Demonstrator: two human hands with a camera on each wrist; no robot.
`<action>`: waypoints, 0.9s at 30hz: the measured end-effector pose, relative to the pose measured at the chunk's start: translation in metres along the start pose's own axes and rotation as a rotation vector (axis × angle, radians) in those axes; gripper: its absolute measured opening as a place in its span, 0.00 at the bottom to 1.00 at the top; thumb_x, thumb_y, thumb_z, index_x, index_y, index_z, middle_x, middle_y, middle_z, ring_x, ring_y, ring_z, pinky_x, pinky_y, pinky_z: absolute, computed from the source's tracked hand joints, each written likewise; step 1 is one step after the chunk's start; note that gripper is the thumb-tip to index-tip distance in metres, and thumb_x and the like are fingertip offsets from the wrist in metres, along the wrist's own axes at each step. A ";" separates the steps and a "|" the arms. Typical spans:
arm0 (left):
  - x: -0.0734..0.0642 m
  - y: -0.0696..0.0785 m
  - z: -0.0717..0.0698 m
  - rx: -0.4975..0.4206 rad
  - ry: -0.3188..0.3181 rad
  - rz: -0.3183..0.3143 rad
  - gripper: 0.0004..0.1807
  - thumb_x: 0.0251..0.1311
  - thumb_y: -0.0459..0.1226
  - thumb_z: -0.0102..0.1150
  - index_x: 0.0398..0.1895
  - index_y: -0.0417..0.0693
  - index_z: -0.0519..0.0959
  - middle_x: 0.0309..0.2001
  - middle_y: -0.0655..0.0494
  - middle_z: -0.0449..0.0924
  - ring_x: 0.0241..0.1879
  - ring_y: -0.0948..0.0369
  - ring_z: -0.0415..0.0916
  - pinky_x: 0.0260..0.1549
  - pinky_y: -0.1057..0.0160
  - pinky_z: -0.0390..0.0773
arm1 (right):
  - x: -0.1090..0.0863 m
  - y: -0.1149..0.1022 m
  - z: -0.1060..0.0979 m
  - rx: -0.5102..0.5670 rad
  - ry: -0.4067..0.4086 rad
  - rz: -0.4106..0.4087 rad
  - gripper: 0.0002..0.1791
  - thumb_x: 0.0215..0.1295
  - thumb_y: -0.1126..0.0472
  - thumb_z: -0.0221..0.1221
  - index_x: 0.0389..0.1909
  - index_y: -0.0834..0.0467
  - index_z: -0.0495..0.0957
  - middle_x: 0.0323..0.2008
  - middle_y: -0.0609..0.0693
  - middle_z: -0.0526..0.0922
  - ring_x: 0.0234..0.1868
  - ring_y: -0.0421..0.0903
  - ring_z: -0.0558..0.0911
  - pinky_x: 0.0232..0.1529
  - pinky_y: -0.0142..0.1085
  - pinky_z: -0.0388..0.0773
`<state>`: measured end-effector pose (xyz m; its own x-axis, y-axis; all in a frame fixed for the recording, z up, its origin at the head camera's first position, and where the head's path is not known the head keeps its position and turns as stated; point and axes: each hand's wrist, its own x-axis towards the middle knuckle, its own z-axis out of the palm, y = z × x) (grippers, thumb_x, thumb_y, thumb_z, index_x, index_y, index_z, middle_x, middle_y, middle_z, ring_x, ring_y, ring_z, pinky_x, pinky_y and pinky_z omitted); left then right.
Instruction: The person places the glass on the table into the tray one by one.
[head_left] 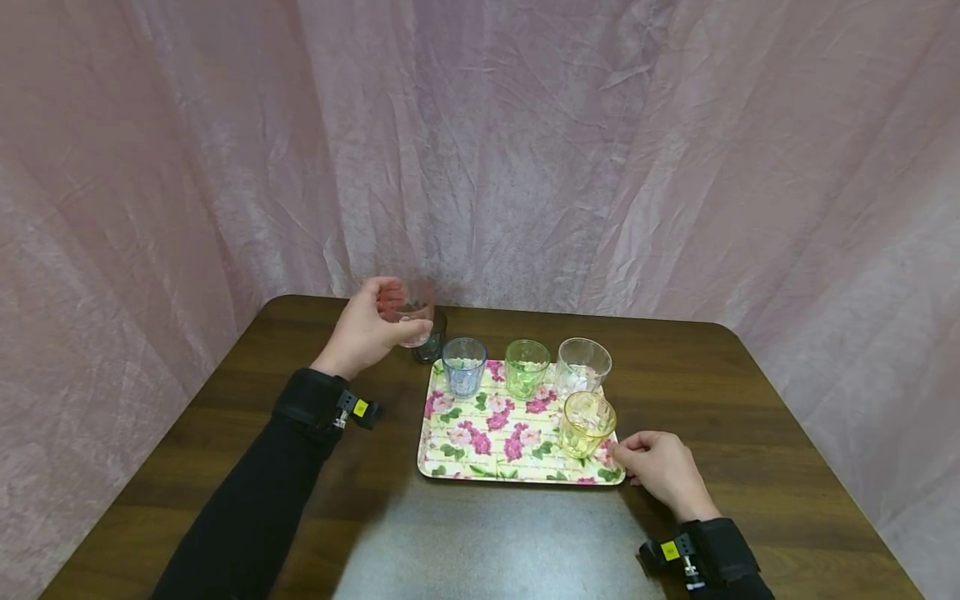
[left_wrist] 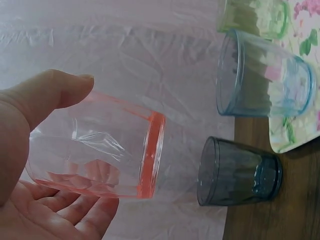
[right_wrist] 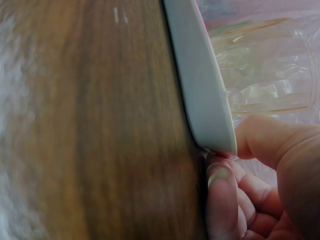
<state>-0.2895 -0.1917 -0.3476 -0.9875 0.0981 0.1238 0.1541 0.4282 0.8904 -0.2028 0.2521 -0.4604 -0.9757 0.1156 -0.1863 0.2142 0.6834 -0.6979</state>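
Note:
My left hand (head_left: 372,327) holds a clear pink glass (left_wrist: 100,147) between thumb and fingers, raised over the table's back left. Just beyond it a dark grey glass (left_wrist: 237,172) stands on the wood, beside the tray's corner. My right hand (head_left: 663,468) pinches the near right corner of the floral tray (head_left: 480,462), thumb on the rim and fingers beneath the edge. On the tray stand a blue glass (head_left: 464,367), a green glass (head_left: 527,368), a colourless glass (head_left: 583,364) and a yellow glass (head_left: 587,425), the yellow one closest to my right hand.
The brown wooden table (head_left: 750,433) has rounded back corners. A pink crinkled curtain (head_left: 480,150) hangs right behind its far edge. Light reflects off the tabletop in front of the tray.

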 end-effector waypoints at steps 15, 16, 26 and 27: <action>-0.009 0.012 0.018 0.014 -0.032 0.049 0.50 0.66 0.45 0.78 0.83 0.40 0.60 0.77 0.41 0.70 0.71 0.42 0.72 0.74 0.41 0.74 | 0.000 0.000 0.000 0.002 0.004 -0.011 0.15 0.71 0.51 0.70 0.37 0.60 0.89 0.29 0.48 0.88 0.27 0.43 0.85 0.28 0.37 0.81; -0.010 0.013 0.020 0.015 -0.036 0.050 0.50 0.66 0.45 0.78 0.83 0.40 0.61 0.77 0.41 0.70 0.70 0.43 0.72 0.73 0.41 0.74 | 0.000 0.000 0.000 0.003 0.005 -0.011 0.15 0.71 0.51 0.70 0.37 0.61 0.89 0.29 0.48 0.88 0.27 0.43 0.85 0.28 0.37 0.81; -0.016 0.017 0.031 0.015 -0.072 0.076 0.48 0.65 0.43 0.79 0.82 0.42 0.62 0.76 0.41 0.72 0.71 0.43 0.74 0.71 0.41 0.77 | 0.000 0.001 0.000 0.002 0.005 -0.013 0.15 0.71 0.51 0.70 0.37 0.60 0.89 0.29 0.47 0.88 0.27 0.43 0.85 0.28 0.37 0.81; -0.016 0.017 0.032 0.017 -0.076 0.079 0.48 0.65 0.43 0.79 0.82 0.42 0.62 0.76 0.41 0.72 0.71 0.42 0.74 0.71 0.41 0.77 | 0.000 0.001 0.000 0.002 0.006 -0.013 0.15 0.71 0.51 0.70 0.37 0.60 0.89 0.29 0.47 0.88 0.27 0.43 0.85 0.28 0.37 0.81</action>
<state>-0.2695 -0.1571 -0.3482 -0.9669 0.1994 0.1589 0.2323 0.4318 0.8716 -0.2025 0.2524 -0.4608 -0.9786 0.1106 -0.1733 0.2015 0.6832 -0.7019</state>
